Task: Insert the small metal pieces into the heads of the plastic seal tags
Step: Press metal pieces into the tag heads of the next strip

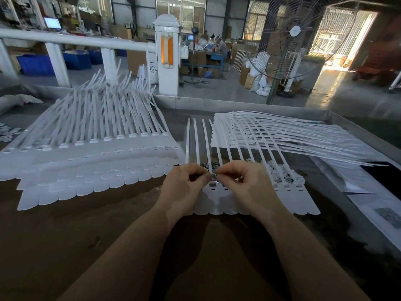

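between both hands (213, 181), small metal piece (213, 177) pinched, over seal tags (256, 200)

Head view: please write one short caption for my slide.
Both hands, left hand and right hand, pinch small metal pieces over a strip of seal tags.

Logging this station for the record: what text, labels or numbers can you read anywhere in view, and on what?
"ABS RESIN" in dark print on the white sack behind the white post.
Monitor at the far left: lit, its content too blurred to read.
Small screen at the far workbench: too small to read.
Printed sheet at the table's right edge: a picture, no legible words.
Seal tags under the hands: no markings can be read.
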A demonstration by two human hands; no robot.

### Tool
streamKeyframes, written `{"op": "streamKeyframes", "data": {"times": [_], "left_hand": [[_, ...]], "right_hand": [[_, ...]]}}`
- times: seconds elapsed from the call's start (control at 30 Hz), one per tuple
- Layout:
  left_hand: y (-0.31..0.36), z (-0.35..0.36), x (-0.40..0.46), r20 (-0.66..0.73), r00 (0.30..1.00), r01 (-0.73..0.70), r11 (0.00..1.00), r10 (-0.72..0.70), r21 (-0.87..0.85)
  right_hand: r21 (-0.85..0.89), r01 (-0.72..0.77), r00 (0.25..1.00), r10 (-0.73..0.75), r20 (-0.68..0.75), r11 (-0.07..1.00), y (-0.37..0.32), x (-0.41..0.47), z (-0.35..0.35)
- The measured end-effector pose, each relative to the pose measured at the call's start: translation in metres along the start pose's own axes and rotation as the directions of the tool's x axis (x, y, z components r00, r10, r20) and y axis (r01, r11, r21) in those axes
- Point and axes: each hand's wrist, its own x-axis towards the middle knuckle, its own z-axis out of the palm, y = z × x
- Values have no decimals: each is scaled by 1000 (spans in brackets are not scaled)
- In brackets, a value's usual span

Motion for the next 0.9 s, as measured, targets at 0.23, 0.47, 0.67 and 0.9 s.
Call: {"op": "streamKeyframes", "data": {"times": [0.23,0.47,0.67,0.9], "left_hand": [[3,1,0,16,999,-28,999,28,21],[-5,2,-2,-234,972,62,925,30,374],[-9,1,-3,-295,951,235,825,-87,514],[-12,-2,1,-282,946,282,830,-159,480]], "right_hand": [[59,-29,999,29,14,998,1,-1,1],[50,-114,974,122,-190,992,12,3,-16],[-42,-144,960,129,-249,989,21,5,-27],[-117,-189,946,149,-287,975,23,7,-30]]}}
